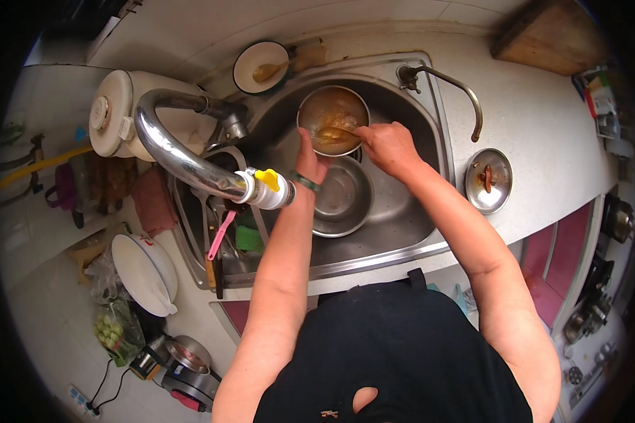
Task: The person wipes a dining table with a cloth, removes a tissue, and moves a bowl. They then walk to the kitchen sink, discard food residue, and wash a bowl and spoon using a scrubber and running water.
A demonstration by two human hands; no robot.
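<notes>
Over the stainless steel sink (pixel 397 227), my left hand (pixel 311 158) grips the near left side of a metal bowl (pixel 317 108) with brownish liquid in it. My right hand (pixel 389 145) is closed on the handle of a spoon (pixel 334 135), whose head lies in the liquid. Below this bowl, a second, wider metal bowl (pixel 344 203) rests on the sink floor, partly hidden by my left wrist. A green bangle is on that wrist.
A chrome faucet (pixel 177 143) arches over the left basin, which holds utensils and a green sponge. Behind it stands an enamel bowl (pixel 248 66) with a spoon. A thin tap (pixel 463 87) and a small metal bowl (pixel 479 198) with reddish-brown pieces are at right; a white basin (pixel 143 275) is at left.
</notes>
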